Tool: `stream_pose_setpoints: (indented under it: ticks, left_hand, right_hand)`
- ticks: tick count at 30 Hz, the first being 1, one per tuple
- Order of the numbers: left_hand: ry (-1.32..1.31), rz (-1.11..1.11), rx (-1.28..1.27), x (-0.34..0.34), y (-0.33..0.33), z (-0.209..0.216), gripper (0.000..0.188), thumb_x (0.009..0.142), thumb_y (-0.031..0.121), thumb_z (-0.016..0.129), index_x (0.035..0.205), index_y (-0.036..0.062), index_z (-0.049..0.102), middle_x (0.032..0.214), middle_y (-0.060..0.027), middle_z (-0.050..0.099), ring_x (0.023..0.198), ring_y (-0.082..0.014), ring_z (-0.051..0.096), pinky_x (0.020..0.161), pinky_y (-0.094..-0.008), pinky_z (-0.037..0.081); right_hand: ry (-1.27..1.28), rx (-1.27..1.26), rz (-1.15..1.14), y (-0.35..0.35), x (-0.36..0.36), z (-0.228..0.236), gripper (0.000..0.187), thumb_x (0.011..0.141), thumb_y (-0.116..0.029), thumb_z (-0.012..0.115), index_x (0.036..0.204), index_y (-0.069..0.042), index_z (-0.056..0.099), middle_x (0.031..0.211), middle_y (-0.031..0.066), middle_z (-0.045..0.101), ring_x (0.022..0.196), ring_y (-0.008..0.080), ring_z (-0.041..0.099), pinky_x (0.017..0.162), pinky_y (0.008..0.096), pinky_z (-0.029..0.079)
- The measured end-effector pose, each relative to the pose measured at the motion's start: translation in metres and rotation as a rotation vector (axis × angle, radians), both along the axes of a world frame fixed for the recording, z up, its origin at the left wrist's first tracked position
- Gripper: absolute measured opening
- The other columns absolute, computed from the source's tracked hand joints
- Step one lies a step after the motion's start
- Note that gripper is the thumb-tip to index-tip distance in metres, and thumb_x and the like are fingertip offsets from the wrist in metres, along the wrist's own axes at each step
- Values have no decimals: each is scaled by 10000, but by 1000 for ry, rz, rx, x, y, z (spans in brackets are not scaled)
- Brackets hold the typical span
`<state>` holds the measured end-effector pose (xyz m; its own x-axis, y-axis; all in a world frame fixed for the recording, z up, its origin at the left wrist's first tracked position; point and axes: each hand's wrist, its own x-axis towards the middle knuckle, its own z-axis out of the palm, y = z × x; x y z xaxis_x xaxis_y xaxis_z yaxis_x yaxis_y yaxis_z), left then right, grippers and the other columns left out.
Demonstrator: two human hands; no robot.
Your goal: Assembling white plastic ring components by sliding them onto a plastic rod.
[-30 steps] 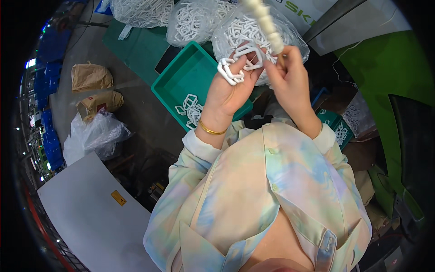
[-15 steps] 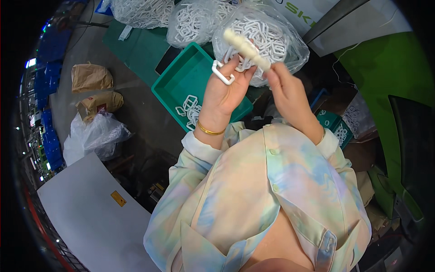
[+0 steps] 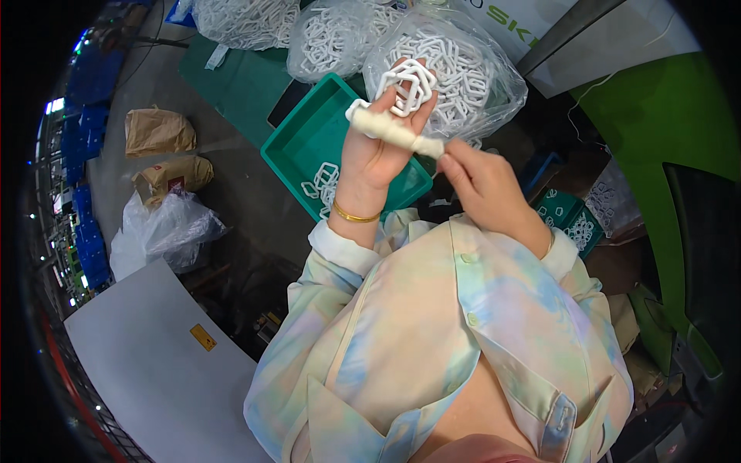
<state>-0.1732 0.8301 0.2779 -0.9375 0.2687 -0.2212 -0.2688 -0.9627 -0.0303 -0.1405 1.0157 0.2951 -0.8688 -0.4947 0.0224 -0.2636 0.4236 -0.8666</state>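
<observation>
1. We see white plastic links (image 3: 409,85), smooth and faintly glossy
2. We see a matt off-white rod (image 3: 392,130)
3. Our tray (image 3: 297,150) is smooth green plastic
4. The bags (image 3: 482,85) are clear, crinkled, shiny film
5. Brown sacks (image 3: 158,131) look like matt paper
6. Our shirt (image 3: 463,339) is soft cloth

Left hand (image 3: 382,143): palm hidden behind a bunch of white plastic rings (image 3: 407,86) and a white rod (image 3: 394,131), so grip on each not readable. Right hand (image 3: 482,181): fingertips pinched at the rod's end, covering it. Green tray (image 3: 305,147): near corner lost behind the left wrist. 3 clear bags of rings (image 3: 471,73): tops cut off at the upper edge. Small green crate (image 3: 575,220): partly behind the right sleeve. Far left rim: blue shapes too blurred and bent to identify.
</observation>
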Motion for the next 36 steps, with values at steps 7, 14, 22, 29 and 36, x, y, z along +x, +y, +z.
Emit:
stream_pose_setpoints:
  ticks: [7, 14, 22, 29, 36]
  left_hand:
    - [92, 6, -141, 2, 7, 5, 393, 986, 18, 452, 1374, -36, 422, 1395, -185, 483, 1348, -319, 425, 1182, -485, 313]
    - [271, 40, -751, -27, 5, 18, 428, 933, 7, 541, 1359, -24, 502, 1267, -117, 578, 1151, -202, 570, 998, -335, 460]
    - [1054, 114, -2473, -67, 0, 66, 336, 922, 111, 631, 1257, 98, 643, 1210, -95, 625, 1129, -233, 590, 1000, -346, 449]
    - [882, -79, -2516, -81, -5, 89, 463, 755, -23, 703, 1202, 40, 602, 1044, -134, 562, 805, -252, 612, 731, -325, 507]
    - [584, -44, -2322, -64, -33, 77, 554, 768, 13, 732, 1290, 64, 552, 1188, -146, 562, 886, -229, 622, 770, -322, 517]
  right_hand:
    - [8, -75, -372, 14, -28, 1, 236, 1005, -254, 481, 956, -49, 588, 752, 211, 618, 717, 422, 618, 611, 461, 459]
    - [48, -85, -425, 33, -36, -10, 257, 1017, -249, 480, 958, -37, 614, 714, 170, 598, 618, 286, 596, 601, 351, 456]
    - [84, -125, -552, 57, -47, -11, 303, 1031, -279, 466, 952, -29, 617, 636, 29, 474, 606, 98, 456, 571, 275, 389]
    - [11, -136, -576, 64, -51, -18, 306, 1032, -285, 464, 958, -35, 624, 617, -2, 452, 578, 72, 406, 538, 259, 345]
    - [18, -112, -584, 69, -54, -17, 304, 1032, -282, 463, 962, -36, 629, 623, -8, 459, 581, 75, 399, 546, 259, 346]
